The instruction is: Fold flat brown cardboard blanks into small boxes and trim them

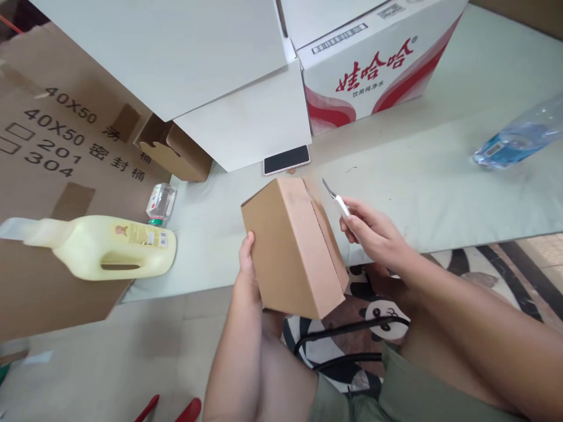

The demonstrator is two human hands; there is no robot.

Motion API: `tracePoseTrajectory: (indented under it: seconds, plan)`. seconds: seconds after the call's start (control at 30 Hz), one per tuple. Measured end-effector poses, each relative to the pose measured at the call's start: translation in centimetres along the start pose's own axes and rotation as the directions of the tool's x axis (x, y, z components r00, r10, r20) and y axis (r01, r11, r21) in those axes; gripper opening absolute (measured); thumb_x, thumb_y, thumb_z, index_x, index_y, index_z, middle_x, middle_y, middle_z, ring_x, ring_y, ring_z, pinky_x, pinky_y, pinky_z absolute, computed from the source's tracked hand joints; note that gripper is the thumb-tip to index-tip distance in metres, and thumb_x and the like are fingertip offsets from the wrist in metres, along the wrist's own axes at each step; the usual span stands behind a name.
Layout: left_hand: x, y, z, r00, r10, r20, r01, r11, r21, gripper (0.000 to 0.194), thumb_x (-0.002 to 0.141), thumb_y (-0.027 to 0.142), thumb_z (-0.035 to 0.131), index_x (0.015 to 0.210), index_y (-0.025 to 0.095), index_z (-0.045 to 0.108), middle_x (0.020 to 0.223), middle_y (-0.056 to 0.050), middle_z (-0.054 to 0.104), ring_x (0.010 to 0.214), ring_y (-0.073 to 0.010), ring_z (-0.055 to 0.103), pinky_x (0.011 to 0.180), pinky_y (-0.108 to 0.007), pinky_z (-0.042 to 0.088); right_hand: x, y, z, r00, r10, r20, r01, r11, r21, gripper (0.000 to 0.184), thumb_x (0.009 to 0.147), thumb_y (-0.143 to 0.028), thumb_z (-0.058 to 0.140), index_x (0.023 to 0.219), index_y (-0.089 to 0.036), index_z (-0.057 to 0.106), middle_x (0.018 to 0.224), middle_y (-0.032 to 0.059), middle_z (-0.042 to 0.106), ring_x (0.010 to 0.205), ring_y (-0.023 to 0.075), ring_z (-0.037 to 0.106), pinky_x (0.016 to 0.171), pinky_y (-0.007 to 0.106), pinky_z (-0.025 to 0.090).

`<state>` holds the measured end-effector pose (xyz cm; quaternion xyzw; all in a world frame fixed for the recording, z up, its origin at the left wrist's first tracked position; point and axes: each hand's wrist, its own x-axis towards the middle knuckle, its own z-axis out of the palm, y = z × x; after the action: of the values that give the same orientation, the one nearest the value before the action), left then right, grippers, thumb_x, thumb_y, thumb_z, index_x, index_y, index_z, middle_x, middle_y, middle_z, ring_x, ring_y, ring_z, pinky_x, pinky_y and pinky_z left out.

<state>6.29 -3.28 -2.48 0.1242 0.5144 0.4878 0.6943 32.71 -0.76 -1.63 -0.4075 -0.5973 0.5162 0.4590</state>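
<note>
A brown cardboard box (pixel 281 252) is tilted over the near edge of the table. My left hand (pixel 247 258) grips it from the left side, thumb on its face and the other fingers hidden behind it. A seam runs along the box's right side. In my right hand (pixel 369 228) is a small knife (pixel 341 205) with a white handle, its curved metal blade bare and pointing up and to the left. The blade is just right of the box's upper corner, apparently apart from it.
Behind the box lies a phone (pixel 287 160), in front of white cartons (pixel 246 123). A red-and-white carton (pixel 373 76) stands at the back. To the right lies a water bottle (pixel 510 140); to the left are a yellow jug (pixel 118 246), a small bottle (pixel 160 204) and an open cardboard box (pixel 180 149).
</note>
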Motion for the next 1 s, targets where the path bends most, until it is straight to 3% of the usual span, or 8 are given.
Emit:
tracePoseTrajectory:
  seconds: [0.1, 0.33, 0.5, 0.67, 0.77, 0.83, 0.9, 1.0]
  plan:
    - [0.0, -0.2, 0.4, 0.999, -0.035, 0.033, 0.035, 0.999, 0.018, 0.064, 0.074, 0.069, 0.06, 0.11, 0.017, 0.071, 0.1, -0.013, 0.075, 0.086, -0.032, 0.07, 0.077, -0.047, 0.056, 0.1, 0.1, 0.1, 0.998, 0.04, 0.047, -0.041, 0.999, 0.024, 0.041, 0.096, -0.035, 0.047, 0.134, -0.019, 0.052, 0.067, -0.0054, 0.049, 0.049, 0.0089, 0.044, 0.045, 0.023, 0.038]
    - [-0.1, -0.2, 1.0, 0.999, -0.021, -0.029, 0.023, 0.998, 0.067, 0.06, 0.073, 0.065, 0.062, 0.108, 0.017, 0.072, 0.098, -0.013, 0.075, 0.082, -0.0314, 0.071, 0.074, -0.047, 0.057, 0.0, -0.2, -0.4, 0.966, 0.224, 0.127, -0.239, 0.963, 0.127, 0.048, 0.097, -0.042, 0.045, 0.136, -0.018, 0.058, 0.069, -0.0029, 0.056, 0.043, 0.0063, 0.048, 0.04, 0.021, 0.042]
    - [-0.2, -0.1, 0.9, 1.0, -0.018, -0.014, 0.019, 0.997, 0.068, 0.059, 0.072, 0.064, 0.064, 0.108, 0.018, 0.071, 0.098, -0.012, 0.075, 0.084, -0.0316, 0.071, 0.076, -0.047, 0.057, 0.0, -0.8, -0.7, 0.94, 0.295, 0.169, -0.325, 0.925, 0.196, 0.05, 0.096, -0.041, 0.047, 0.139, -0.019, 0.057, 0.066, -0.0035, 0.056, 0.04, 0.0061, 0.047, 0.035, 0.019, 0.04]
    - [0.1, -0.3, 0.3, 0.999, -0.036, 0.002, 0.036, 0.999, 0.038, 0.057, 0.074, 0.066, 0.063, 0.106, 0.019, 0.071, 0.096, -0.012, 0.075, 0.083, -0.0322, 0.072, 0.075, -0.047, 0.056, 0.0, -2.0, -1.0, 0.885, 0.426, 0.186, -0.447, 0.89, 0.087, 0.047, 0.096, -0.037, 0.045, 0.137, -0.021, 0.06, 0.062, -0.0037, 0.055, 0.036, 0.0067, 0.045, 0.031, 0.018, 0.036]
    - [0.0, -0.3, 0.1, 0.997, -0.069, 0.032, 0.069, 0.998, 0.002, 0.064, 0.076, 0.073, 0.057, 0.109, 0.019, 0.071, 0.098, -0.013, 0.075, 0.085, -0.0345, 0.071, 0.076, -0.05, 0.055, -0.6, -2.3, -1.2, 0.905, 0.387, 0.179, -0.38, 0.922, -0.072, 0.042, 0.094, -0.036, 0.048, 0.129, -0.022, 0.067, 0.06, -0.0035, 0.057, 0.035, 0.0067, 0.045, 0.032, 0.018, 0.036]
    - [-0.1, -0.1, 0.3, 0.998, -0.051, 0.036, 0.052, 0.999, -0.013, 0.068, 0.076, 0.076, 0.054, 0.111, 0.02, 0.07, 0.098, -0.013, 0.074, 0.086, -0.0355, 0.071, 0.076, -0.051, 0.055, -1.0, -1.9, -1.5, 0.943, 0.305, 0.134, -0.292, 0.95, -0.114, 0.041, 0.094, -0.037, 0.048, 0.126, -0.021, 0.068, 0.061, -0.0022, 0.06, 0.036, 0.0074, 0.045, 0.034, 0.019, 0.036]
    - [-0.2, 0.0, 0.4, 1.0, 0.018, 0.016, -0.017, 0.999, -0.044, 0.068, 0.076, 0.077, 0.053, 0.112, 0.021, 0.07, 0.097, -0.012, 0.074, 0.086, -0.0348, 0.071, 0.076, -0.05, 0.055, -1.0, -1.0, -2.0, 0.97, 0.242, -0.017, -0.242, 0.964, -0.112, 0.043, 0.096, -0.041, 0.045, 0.127, -0.02, 0.067, 0.066, 0.0001, 0.063, 0.039, 0.0089, 0.047, 0.036, 0.022, 0.037]
    - [-0.1, 0.2, 0.5, 0.995, 0.088, 0.045, -0.085, 0.994, -0.073, 0.07, 0.075, 0.077, 0.053, 0.116, 0.022, 0.068, 0.1, -0.011, 0.075, 0.091, -0.0346, 0.071, 0.079, -0.049, 0.056, -0.1, 1.1, -2.7, 0.942, 0.181, -0.283, -0.26, 0.925, -0.276, 0.046, 0.096, -0.039, 0.043, 0.132, -0.02, 0.064, 0.081, 0.0049, 0.068, 0.05, 0.0129, 0.053, 0.049, 0.028, 0.046]
